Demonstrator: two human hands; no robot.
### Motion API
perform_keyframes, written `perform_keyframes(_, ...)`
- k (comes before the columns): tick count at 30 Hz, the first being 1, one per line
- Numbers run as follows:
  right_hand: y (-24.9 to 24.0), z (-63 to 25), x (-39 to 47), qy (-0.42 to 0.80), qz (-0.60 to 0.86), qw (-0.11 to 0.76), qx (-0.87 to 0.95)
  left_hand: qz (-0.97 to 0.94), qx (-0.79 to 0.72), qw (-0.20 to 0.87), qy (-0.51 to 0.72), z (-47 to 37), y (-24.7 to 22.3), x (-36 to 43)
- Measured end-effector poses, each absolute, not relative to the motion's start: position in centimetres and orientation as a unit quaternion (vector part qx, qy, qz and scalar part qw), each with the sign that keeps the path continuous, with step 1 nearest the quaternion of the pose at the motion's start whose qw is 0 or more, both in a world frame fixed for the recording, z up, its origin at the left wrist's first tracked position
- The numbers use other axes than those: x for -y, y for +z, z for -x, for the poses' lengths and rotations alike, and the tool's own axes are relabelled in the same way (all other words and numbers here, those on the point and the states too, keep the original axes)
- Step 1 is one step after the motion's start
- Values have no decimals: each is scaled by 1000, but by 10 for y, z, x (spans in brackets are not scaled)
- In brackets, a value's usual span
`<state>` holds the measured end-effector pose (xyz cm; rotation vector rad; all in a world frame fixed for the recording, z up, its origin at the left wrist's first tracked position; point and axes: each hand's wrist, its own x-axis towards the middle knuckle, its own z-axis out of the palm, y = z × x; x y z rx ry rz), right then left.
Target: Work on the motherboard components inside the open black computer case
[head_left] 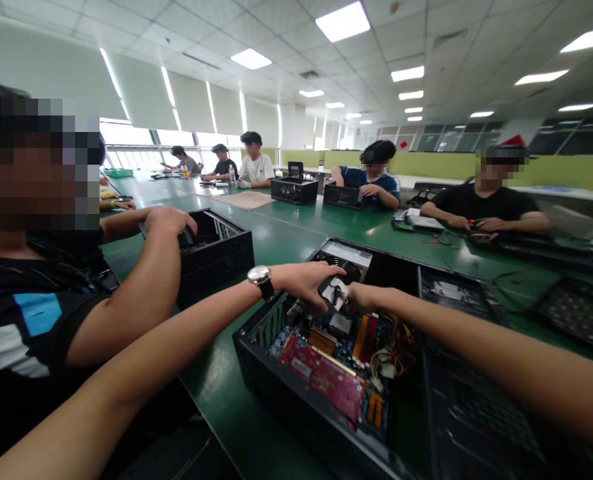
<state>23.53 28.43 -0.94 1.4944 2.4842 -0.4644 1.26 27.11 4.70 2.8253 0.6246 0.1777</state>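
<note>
My left hand (pixel 309 281) reaches over an open black computer case (pixel 321 417), fingers and thumb closed around a small black-and-white part (pixel 335 293). Against the other side of this part, my right hand (pixel 365 297) is closed with bent fingers; its exact kind is unclear. Below them lies the motherboard (pixel 303 327), with a grey square (pixel 341 323) showing on it. A red expansion card (pixel 321 377) sits nearer to me. Loose coloured cables (pixel 393 353) lie at the right inside the case. Behind my hands is the power supply (pixel 343 257) with its round fan grille.
A co-worker on my left has an arm (pixel 146 287) in another black case (pixel 216 257), close to my left forearm. A black panel (pixel 481 387) lies right of my case. Across the green table (pixel 271 230) people handle more cases and parts.
</note>
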Motion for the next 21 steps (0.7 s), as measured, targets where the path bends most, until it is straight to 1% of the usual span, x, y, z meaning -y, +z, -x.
perform_keyframes(2, 10, -249, -287, -99, -526, 86, -840, -959, -214, 156, 103, -21, 43, -275)
perform_keyframes(5, 47, -279, -285, -1, -563, 12, -826, -921, -255, 251, 154, -39, 34, -283)
perform_keyframes(8, 75, -308, -270, 61, -580, -61, -810, -887, -277, 348, 129, -63, 22, -291)
perform_keyframes(10, 83, -321, -252, 80, -573, -105, -809, -884, -274, 370, 84, -78, 11, -296)
perform_keyframes(15, 75, -334, -198, 80, -540, -208, -812, -906, -282, 314, -37, -101, -14, -303)
perform_keyframes(19, 61, -354, -155, 34, -523, -338, -782, -929, -277, 236, -65, -101, -7, -303)
perform_keyframes(21, 56, -365, -136, -11, -536, -372, -758, -954, -258, 138, -69, -99, 2, -301)
